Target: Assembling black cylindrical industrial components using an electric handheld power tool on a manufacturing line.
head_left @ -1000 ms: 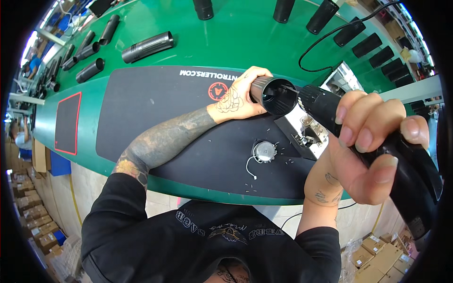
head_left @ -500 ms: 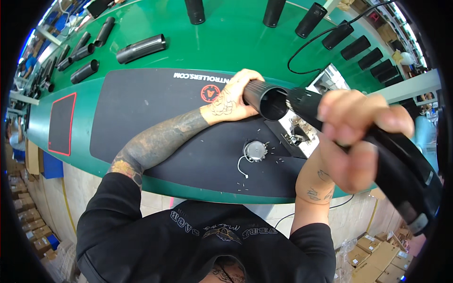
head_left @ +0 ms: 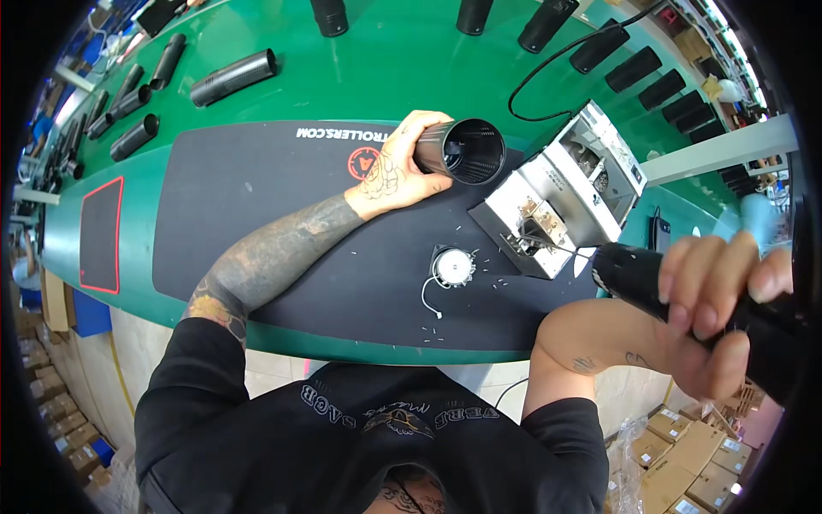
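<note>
The left hand has its fingers clamped on one black hollow cylinder above the black mat. The right hand has fingers wrapped round one black handheld driver, rear lost in darkness, a gap from the cylinder; its tip meets one silver metal box, contact unclear. One round silver part lies near the green surface's front edge.

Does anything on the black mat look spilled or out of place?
Yes: small pale pieces, perhaps screws, lie scattered loose on the black mat around the round metal part, rather than gathered together.
</note>
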Demonstrator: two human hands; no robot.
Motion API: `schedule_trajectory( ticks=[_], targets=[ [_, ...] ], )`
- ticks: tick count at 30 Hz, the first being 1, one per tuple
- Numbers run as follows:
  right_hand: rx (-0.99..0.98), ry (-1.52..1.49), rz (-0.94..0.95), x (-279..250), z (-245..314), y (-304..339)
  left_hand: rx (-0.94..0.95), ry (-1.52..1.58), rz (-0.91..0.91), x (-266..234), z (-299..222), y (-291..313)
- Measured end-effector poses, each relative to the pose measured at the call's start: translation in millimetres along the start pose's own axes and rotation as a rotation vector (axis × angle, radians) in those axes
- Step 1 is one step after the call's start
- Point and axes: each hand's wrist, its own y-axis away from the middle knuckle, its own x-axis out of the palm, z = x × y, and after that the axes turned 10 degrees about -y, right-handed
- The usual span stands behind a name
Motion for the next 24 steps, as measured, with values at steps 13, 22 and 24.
schedule_trajectory(
  ticks=[13, 22, 24],
  targets=[
    [-0.406, -0.506, -0.173, -26.0, 38.1, 7.8, 0.057, -0.016, 0.064, -5.2, -9.2, -3.5],
    [-0.217, -0.139, 0.06, 6.3, -28.2, -12.8, 0.061, -0.042, 0.101, 2.1, -18.9, -5.9],
    [-0.196, -0.043, -0.007, 7.2, -34.4, -15.3, 0.052, -0.05, 0.107, 2.2, -22.6, -7.2]
  ],
)
